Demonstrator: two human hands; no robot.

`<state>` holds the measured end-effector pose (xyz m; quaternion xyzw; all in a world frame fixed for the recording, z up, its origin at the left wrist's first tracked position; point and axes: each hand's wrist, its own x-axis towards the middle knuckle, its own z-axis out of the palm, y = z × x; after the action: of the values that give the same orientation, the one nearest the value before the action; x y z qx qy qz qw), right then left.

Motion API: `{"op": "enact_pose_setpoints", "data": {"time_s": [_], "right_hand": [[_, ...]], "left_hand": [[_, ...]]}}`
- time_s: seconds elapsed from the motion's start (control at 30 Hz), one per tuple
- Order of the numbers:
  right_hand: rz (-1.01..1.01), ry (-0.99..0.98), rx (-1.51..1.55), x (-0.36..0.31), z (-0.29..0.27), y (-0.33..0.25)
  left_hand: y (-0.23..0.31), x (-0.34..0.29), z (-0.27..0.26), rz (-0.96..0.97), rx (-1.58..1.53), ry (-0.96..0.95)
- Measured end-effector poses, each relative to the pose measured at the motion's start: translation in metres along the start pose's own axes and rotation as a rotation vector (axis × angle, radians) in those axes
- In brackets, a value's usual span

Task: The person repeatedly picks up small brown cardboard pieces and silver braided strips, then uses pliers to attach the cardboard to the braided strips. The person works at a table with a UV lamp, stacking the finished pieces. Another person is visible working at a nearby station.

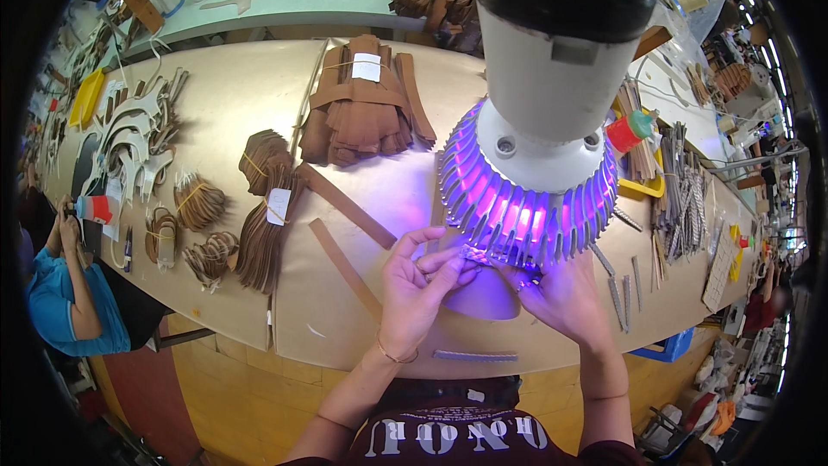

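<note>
Here, left hand pinches a braided strip, right hand curled alongside.

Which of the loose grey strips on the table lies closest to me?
The grey strip at the table's near edge, lying crosswise by itself; the other strips lie farther away, to the right of your right hand.

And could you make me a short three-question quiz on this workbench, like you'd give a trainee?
1. True or false: a person in a blue shirt is at the picture's left edge.

2. What colour glows in the finned lamp near the wearer's left hand and right hand?
A) green
B) purple
C) orange

3. Which lies nearer the wearer: the large brown bundle or the grey strip?

Key:
1. True.
2. B, purple.
3. The grey strip.
</note>
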<state>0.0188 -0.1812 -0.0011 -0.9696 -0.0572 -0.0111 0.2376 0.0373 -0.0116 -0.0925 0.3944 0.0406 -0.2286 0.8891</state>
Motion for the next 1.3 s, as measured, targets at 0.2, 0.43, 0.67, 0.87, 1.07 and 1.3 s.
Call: {"op": "enact_pose_setpoints", "data": {"time_s": [0.2, 0.43, 0.67, 0.87, 1.07, 1.3], "right_hand": [[0.000, -0.038, -0.022, 0.0010, 0.0009, 0.0030], [0.004, -0.054, -0.059, 0.0000, 0.0011, 0.0057], [-0.001, -0.037, -0.062, 0.0028, 0.0012, 0.0025], [0.051, -0.034, -0.042, 0.0024, 0.0024, 0.0000], [0.086, -0.035, 0.016, 0.0011, 0.0068, 0.0048], [0.210, -0.099, 0.192, 0.0010, 0.0051, 0.0095]], "left_hand": [[-0.0024, -0.0001, -0.0027, -0.022, 0.018, 0.019], [-0.0010, -0.0006, -0.0060, -0.048, -0.045, -0.002], [0.0018, 0.0009, -0.0073, -0.055, -0.033, -0.001], [0.0013, 0.0031, -0.0082, -0.055, 0.025, 0.004], [0.0008, 0.0036, -0.0099, -0.072, 0.042, -0.017], [0.0019, 0.0023, -0.0053, -0.014, 0.095, -0.011]]}}
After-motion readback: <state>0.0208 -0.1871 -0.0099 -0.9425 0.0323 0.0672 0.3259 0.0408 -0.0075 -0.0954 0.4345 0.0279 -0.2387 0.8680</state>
